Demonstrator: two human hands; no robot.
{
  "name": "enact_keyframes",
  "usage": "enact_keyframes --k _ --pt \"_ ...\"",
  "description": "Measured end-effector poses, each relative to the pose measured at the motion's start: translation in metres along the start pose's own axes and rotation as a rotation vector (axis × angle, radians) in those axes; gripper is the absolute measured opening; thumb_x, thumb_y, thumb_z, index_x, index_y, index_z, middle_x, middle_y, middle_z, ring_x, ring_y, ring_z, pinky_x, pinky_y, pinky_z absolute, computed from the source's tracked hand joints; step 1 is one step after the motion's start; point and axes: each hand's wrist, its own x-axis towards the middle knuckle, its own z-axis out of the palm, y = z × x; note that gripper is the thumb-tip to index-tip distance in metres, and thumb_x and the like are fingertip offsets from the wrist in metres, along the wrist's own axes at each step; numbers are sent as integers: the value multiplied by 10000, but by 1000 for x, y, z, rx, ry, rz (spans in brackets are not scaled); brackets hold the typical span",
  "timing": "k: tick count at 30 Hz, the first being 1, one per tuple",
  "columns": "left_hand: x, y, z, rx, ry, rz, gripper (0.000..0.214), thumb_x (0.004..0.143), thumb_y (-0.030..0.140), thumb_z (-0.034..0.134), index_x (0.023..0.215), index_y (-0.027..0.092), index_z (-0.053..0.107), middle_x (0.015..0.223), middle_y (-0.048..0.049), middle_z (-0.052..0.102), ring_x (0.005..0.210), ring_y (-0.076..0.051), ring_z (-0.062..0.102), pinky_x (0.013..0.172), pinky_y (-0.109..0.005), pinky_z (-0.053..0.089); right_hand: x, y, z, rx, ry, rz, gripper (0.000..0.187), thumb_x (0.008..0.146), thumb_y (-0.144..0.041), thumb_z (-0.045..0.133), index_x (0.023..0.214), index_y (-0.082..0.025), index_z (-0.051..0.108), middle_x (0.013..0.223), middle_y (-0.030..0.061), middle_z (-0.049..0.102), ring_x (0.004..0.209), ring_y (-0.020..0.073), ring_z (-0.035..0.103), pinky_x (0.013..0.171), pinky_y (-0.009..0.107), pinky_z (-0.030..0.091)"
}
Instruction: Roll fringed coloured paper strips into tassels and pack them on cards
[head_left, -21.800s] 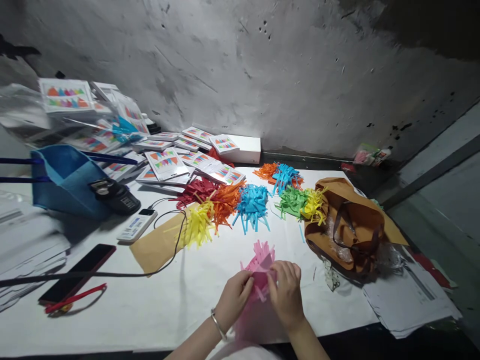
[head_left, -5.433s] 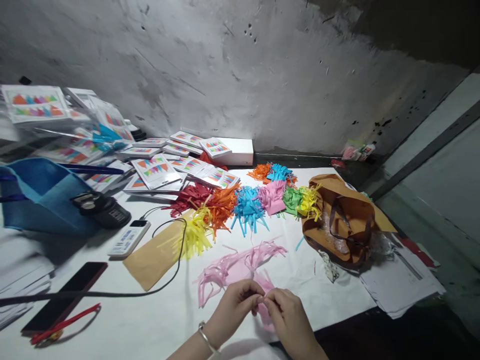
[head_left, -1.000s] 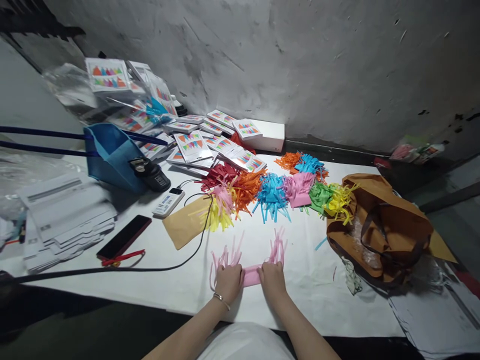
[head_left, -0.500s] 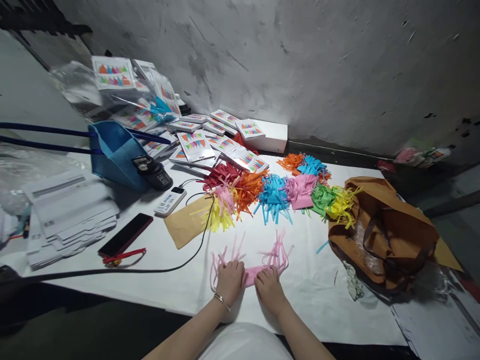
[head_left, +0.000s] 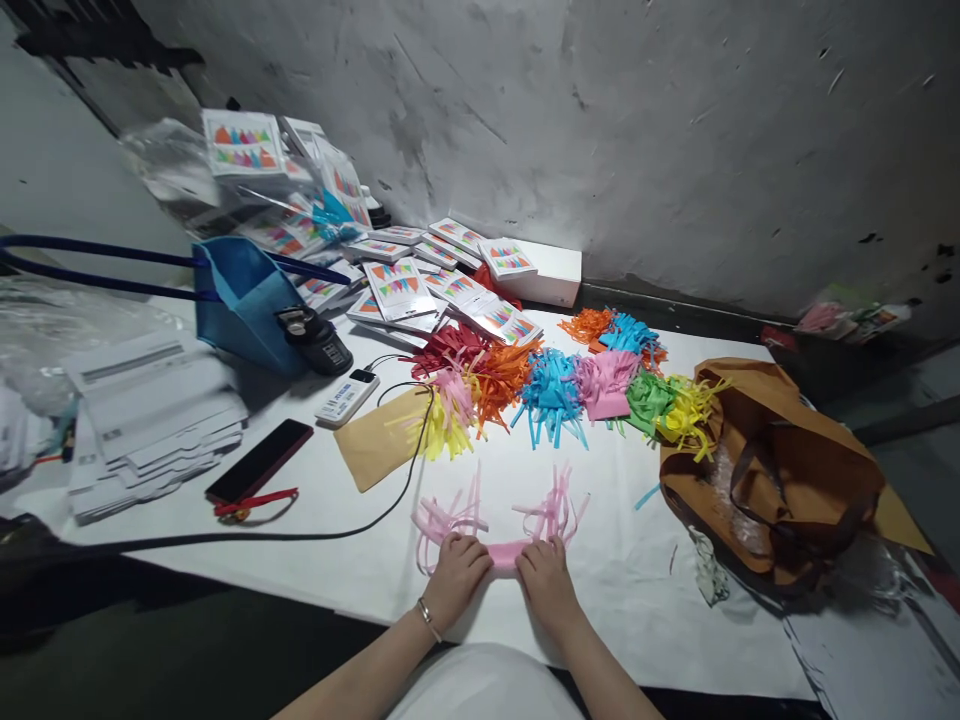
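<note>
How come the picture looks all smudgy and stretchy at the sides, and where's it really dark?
Head view: the paper stack at left looks smeared, and things near the edges seem stretched, probably by a wide lens; head view again: the pink strip between left hand and right hand looks clearer, the white tabletop is bright, and the space below its near left edge is almost black.

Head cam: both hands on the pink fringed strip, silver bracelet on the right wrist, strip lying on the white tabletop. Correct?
One error: the silver bracelet is on the left wrist, not the right, as the head view shows. Both hands are on the pink fringed strip, on the white tabletop.
</note>
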Motion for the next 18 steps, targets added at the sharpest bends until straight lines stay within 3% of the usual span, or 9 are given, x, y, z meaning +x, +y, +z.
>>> enact_keyframes --k 4,9,13,18 --pt "-1 3 -5 56 -11 -130 215 930 201 455 841 199 651 909 -36 653 909 -217 526 892 -434 296 -6 3 -4 -31 22 100 80 880 -154 579 865 -223 618 923 11 636 980 190 523 1044 432 197" --pt "13 10 -7 192 -36 -310 251 911 213 457 782 182 669 932 -76 629 921 -255 508 861 -458 303 16 -3 -6 -108 38 275 129 884 -164 556 792 -191 642 833 67 631 884 242 529 927 470 274" --pt "22 11 -7 210 -38 -333 239 878 213 491 729 179 676 881 -86 619 891 -268 503 829 -467 308 31 -3 -5 -138 48 330 144 874 -193 566 760 -179 652 783 85 631 841 264 532 868 473 294" --pt "22 10 -12 205 -41 -332 225 876 257 513 732 178 667 884 -82 619 886 -264 512 826 -462 324 28 -3 -7 -103 97 296 106 892 -188 538 823 -190 618 836 65 627 879 247 526 908 461 282"
